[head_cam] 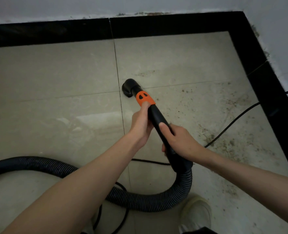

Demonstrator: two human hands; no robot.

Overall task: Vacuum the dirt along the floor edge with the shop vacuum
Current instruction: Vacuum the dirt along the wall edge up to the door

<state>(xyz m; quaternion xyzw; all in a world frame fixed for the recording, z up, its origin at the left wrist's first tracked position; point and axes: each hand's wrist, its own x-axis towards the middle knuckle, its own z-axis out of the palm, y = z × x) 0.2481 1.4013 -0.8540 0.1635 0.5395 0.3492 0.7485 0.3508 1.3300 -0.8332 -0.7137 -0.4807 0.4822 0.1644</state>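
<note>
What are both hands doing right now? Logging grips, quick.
Left hand: closed round the black wand, just below its orange collar.
Right hand: closed round the wand lower down, nearer the hose.

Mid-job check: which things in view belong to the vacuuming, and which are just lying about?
Part of the job:
- black vacuum wand with orange collar, gripped by left hand and right hand
- black nozzle on the tile
- black ribbed hose
- brown dirt beside the black floor border

Lying about:
- thin black cable crossing the dirt
- pale shoe

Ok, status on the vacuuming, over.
Both hands, left hand and right hand, grip black vacuum wand. Nozzle on tile; brown dirt remains right. Black cord crosses it.
</note>
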